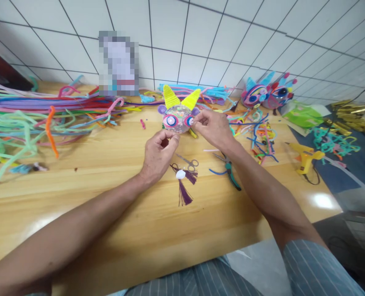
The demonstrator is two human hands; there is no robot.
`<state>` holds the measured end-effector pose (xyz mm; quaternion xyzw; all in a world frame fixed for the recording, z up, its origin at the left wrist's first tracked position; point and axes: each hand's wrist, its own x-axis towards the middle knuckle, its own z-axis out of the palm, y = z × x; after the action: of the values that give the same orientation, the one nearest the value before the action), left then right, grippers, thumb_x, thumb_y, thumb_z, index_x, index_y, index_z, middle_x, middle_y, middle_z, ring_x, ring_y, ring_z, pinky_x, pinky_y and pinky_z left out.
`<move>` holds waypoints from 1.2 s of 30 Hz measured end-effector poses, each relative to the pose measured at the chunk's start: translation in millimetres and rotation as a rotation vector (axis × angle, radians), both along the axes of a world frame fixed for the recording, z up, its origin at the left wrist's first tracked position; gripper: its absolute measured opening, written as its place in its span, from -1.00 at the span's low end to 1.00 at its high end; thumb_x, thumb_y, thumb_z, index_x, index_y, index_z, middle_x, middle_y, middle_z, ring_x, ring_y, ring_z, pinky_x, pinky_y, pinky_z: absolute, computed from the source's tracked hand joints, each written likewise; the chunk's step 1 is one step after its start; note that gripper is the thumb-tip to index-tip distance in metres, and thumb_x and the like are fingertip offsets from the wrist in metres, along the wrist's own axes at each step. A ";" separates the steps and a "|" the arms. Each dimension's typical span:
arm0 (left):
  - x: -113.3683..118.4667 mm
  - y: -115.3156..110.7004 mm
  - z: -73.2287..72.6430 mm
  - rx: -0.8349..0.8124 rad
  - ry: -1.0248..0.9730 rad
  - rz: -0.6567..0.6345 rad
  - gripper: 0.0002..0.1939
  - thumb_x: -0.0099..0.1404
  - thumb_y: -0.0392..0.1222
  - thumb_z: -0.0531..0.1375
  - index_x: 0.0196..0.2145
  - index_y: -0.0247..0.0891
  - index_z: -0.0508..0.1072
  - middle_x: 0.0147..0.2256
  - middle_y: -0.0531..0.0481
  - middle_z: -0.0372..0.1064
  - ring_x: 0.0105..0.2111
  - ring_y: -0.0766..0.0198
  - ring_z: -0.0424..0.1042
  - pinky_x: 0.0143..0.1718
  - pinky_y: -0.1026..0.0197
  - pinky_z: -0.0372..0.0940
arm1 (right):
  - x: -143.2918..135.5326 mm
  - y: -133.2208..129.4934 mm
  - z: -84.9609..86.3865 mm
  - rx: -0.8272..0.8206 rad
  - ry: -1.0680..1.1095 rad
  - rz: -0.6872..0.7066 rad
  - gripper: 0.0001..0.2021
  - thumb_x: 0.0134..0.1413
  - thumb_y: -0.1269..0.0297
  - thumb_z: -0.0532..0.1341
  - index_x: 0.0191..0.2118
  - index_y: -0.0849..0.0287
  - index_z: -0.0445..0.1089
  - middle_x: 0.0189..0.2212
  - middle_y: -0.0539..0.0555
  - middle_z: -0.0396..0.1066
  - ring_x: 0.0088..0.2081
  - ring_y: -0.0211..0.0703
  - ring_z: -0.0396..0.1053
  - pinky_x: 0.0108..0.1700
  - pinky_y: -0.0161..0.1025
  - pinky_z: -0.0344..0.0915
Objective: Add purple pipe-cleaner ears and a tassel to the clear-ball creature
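A clear ball figure (pixel 178 113) with yellow pipe-cleaner horns, purple ears and ringed pink, blue and white eyes sits on the table in front of me. My left hand (pixel 160 156) is pinched closed just below its front; whatever lies between thumb and finger is too small to make out. At the figure's right eye (pixel 189 120), my right hand (pixel 215 126) is closed too, fingertips at the eye's edge, their contents hidden. Nearer to me lie small scissors (pixel 189 161), dark purple tassels (pixel 184 193) with a white disc (pixel 180 174), and green-handled pliers (pixel 230 172).
Heaped pipe cleaners (pixel 46 107) cover the table's left side. Cut pieces (pixel 262 135) lie right of my right hand. Two finished-looking figures (pixel 256 94) stand by the tiled wall. A yellow glue gun (pixel 306 157) rests near the right edge.
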<state>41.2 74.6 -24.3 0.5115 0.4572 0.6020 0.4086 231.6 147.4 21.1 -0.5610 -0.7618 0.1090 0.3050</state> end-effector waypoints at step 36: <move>12.3 65.3 -11.2 0.299 0.528 0.234 0.09 0.14 0.32 0.48 0.43 -0.11 0.10 0.49 -0.37 -0.02 0.53 -0.27 -0.08 0.53 -0.34 -0.11 | -1.5 -2.8 -1.6 0.068 -0.101 -0.049 -0.92 0.20 0.31 0.30 -0.32 0.06 0.55 -0.33 0.06 0.62 -0.25 0.03 0.53 -0.15 -0.07 0.41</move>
<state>53.5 139.9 -35.5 0.6481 0.5097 0.5520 0.1243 230.1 144.6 19.5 -0.5738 -0.7653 0.0471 0.2880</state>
